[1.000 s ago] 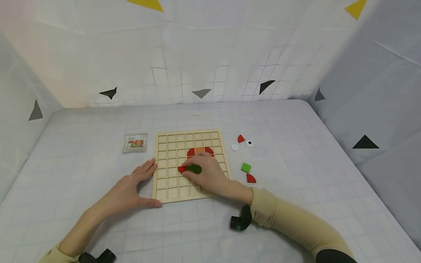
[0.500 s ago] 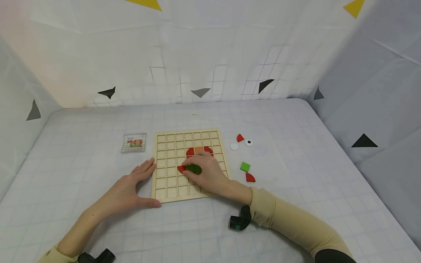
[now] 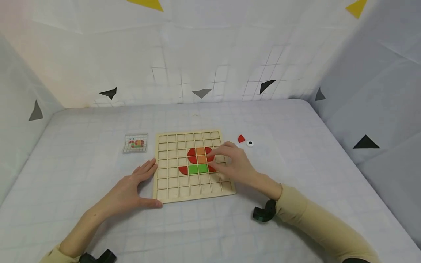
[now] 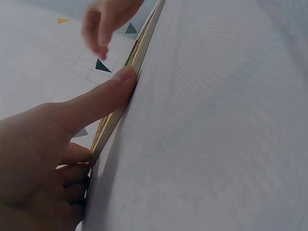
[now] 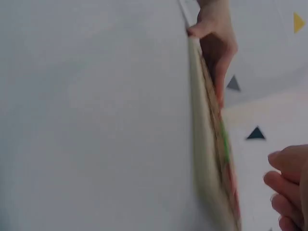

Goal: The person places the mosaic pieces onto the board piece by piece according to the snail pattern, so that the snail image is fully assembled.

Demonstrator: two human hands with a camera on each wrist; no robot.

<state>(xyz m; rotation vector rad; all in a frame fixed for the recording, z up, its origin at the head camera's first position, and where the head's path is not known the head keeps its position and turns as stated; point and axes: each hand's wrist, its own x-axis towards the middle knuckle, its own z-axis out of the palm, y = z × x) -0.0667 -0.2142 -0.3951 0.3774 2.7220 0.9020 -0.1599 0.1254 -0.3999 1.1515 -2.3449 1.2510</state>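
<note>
A wooden grid board (image 3: 167,194) lies on the table. In it sit two orange squares (image 3: 201,159), red quarter-circles (image 3: 192,157) around them, and, lower down, two green squares (image 3: 193,169) with a red quarter-circle (image 3: 183,170) at their left. Another red piece at their right is partly covered by my right thumb. My left hand (image 3: 126,191) rests spread against the board's left side, thumb at the near corner. Over the board's right edge hovers my right hand (image 3: 236,165), its fingers loosely bent, with nothing visible between thumb and fingertips.
Right of the board lie a loose red quarter-circle (image 3: 241,138) and a white eye disc (image 3: 250,143). A small picture card (image 3: 135,143) lies left of the board. My right hand and forearm cover part of the table's right side.
My right hand has lifted off the green squares and moved right, uncovering them. It now hides the spots where a white disc, green square and red quarter-circle lay. The left hand stays put.
</note>
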